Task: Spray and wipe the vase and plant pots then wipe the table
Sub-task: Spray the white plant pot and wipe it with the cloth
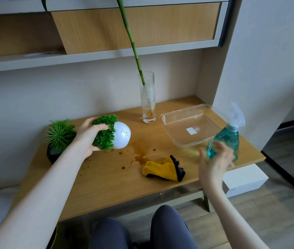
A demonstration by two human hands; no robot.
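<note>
The wooden table (106, 178) runs from the left wall to the right corner and carries brown splashes near its middle. On its right part sits a clear plastic tray (167, 121), and behind the tray's left end stands a tall glass vase (148, 105) with a green stalk leaning out to the upper left. At the left edge stands a dark plant pot (52, 153) with spiky green leaves.

The left hand (87, 137) holds a white plant pot (122, 134) tipped on its side just above the table, bottom pointing right; the left grip is closed round the leafy top, fingers buried in the greenery.

The right hand (214, 162) is wrapped about the lower body of a teal spray bottle (227, 139), held upright at the table's right front edge near the tray; the image is blurred here, yet the right grip looks closed on the bottle.

A crumpled yellow cloth (160, 170) with a dark edge lies on the table between the hands, touching neither.
</note>
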